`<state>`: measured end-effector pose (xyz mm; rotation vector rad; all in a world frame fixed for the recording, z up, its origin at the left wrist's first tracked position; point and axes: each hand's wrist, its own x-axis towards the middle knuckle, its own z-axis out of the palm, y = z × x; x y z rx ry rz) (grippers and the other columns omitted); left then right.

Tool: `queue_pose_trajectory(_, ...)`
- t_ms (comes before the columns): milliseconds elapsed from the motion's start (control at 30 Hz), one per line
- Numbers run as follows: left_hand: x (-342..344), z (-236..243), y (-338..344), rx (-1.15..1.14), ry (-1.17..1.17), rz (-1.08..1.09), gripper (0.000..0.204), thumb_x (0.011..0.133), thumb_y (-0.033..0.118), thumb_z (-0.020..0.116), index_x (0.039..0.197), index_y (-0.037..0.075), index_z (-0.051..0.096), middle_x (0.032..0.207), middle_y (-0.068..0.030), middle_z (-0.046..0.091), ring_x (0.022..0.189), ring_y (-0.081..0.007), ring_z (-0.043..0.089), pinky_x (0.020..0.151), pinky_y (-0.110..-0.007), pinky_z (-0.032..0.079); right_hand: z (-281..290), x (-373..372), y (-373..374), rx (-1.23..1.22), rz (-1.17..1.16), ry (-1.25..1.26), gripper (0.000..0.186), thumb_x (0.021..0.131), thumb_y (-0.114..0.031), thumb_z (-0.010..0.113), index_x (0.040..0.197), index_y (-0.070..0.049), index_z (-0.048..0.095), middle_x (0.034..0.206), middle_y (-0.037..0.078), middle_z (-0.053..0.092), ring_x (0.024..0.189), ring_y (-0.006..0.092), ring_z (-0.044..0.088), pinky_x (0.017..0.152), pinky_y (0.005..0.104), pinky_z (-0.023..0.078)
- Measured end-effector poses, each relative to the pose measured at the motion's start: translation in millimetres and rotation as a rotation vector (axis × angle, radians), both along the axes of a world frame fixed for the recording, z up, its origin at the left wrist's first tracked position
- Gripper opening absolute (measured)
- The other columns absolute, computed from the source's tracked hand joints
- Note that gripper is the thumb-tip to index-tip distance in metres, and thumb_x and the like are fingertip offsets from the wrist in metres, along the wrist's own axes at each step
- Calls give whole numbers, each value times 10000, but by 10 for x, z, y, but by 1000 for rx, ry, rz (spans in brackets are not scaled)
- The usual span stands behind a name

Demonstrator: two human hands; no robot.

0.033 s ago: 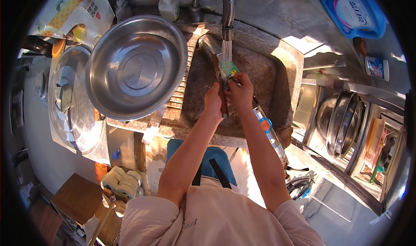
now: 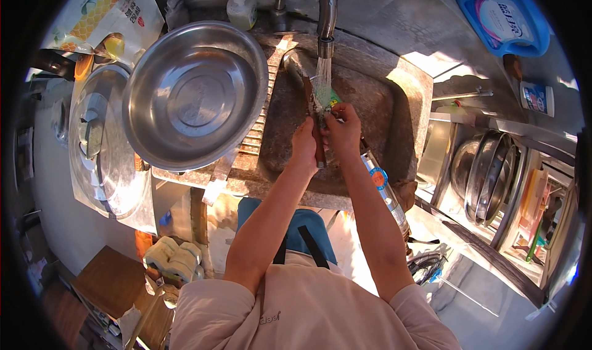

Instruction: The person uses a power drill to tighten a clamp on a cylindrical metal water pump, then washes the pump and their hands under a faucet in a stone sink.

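Note:
My left hand (image 2: pixel 304 142) is closed round a long, narrow brown strip (image 2: pixel 320 156), which looks like wood and points up toward the faucet. Close beside it, the fingers of my right hand (image 2: pixel 343 127) are bent and pinched together against the strip's right side. What they pinch is hidden by the fingers and the splashing water. Just beyond those fingertips shows a small green and yellow thing (image 2: pixel 335 98). Water (image 2: pixel 324 73) runs from the metal faucet (image 2: pixel 326 17) onto the strip and the green thing. Both hands are over the stone sink (image 2: pixel 370 97).
Left of the sink, a large steel basin (image 2: pixel 197 100) rests on the ribbed drainboard (image 2: pixel 251 142). Behind it stands a soap bottle (image 2: pixel 241 10). A blue detergent jug (image 2: pixel 502 20) is at the far right, above a rack holding several metal pans (image 2: pixel 484 177). A silver cylinder (image 2: pixel 387 193) leans at the sink's front right.
Both hands stay almost in place. Less green shows under the water stream beside the brown strip than before.

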<state>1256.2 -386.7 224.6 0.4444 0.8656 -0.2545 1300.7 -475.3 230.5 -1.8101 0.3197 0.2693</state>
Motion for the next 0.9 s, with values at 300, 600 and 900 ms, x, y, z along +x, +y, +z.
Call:
queue_pose_trajectory(300,-11,-7,80,49,-36,-12,256,1002,341,417,950,108,509,687,-35,544,537,-146,520,454,-286,420,44,-32,80,25,57,-24,195,831,-23,614,1000,-28,517,851,89,591,588,112,582,491,262,472)
queue_pose_trajectory(600,-530,-375,200,144,-11,-45,289,1008,327,395,921,87,529,660,-34,535,515,-136,509,440,-275,408,-315,-401,181,10,106,281,217,817,2,612,1017,-26,533,828,69,585,673,110,572,516,261,445)
queue_pose_trajectory(900,-910,-591,363,497,76,-214,328,999,317,442,867,32,538,642,-36,525,520,-116,489,460,-276,398,-1318,-952,-124,-260,64,407,250,803,8,598,1052,-10,618,914,150,619,815,259,605,713,360,481)
